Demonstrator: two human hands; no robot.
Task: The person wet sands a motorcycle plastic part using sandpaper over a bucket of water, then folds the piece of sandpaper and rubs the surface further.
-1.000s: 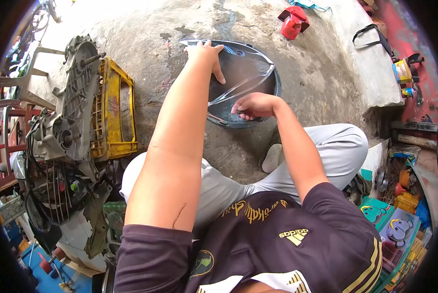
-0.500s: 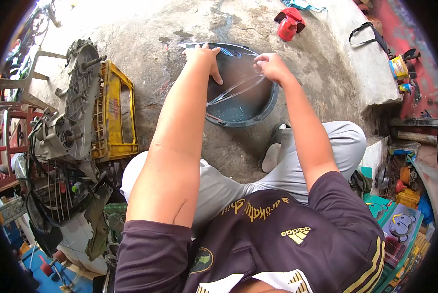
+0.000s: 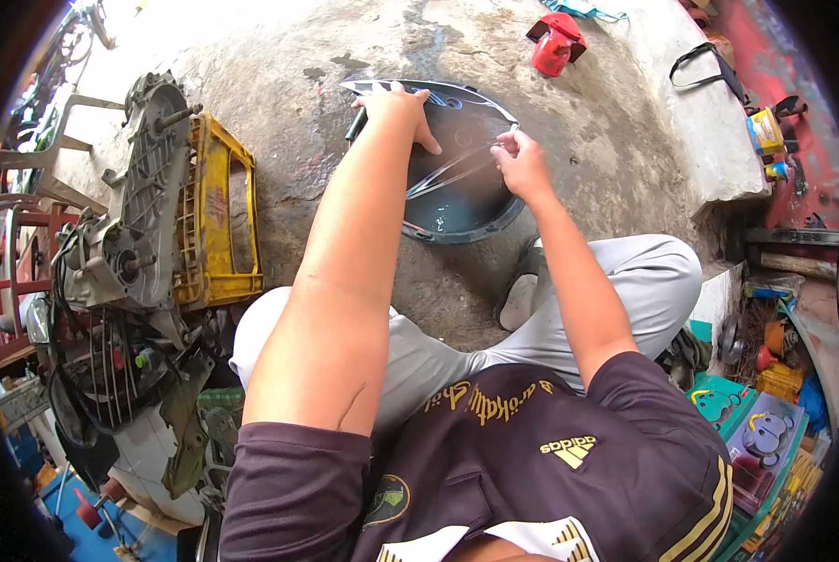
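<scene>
A dark, glossy panel [image 3: 466, 131] with a pale edge and a blue-and-white marking lies over a dark round basin [image 3: 518, 220]. My left hand [image 3: 403, 108] grips the panel's far left edge, with the thumb spread on its face. At the panel's right side, my right hand [image 3: 524, 167] is closed in a pinch beside its pale tip; whatever sits between the fingertips is too small to make out. Thin pale strips [image 3: 452, 173] run across from the panel's near edge toward that hand. Water [image 3: 452, 217] shows in the near part of the basin.
On the left, a metal engine casing [image 3: 148, 178] leans by a yellow crate [image 3: 228, 215]. A red plastic part [image 3: 557, 47] lies on the concrete floor beyond the basin. To the right are a concrete ledge [image 3: 719, 169], a black strap [image 3: 700, 66] and boxes [image 3: 766, 440].
My right hand has moved slightly down and nearer to me, away from the panel's upper right edge. The panel and my left hand have shifted a little to the right.
</scene>
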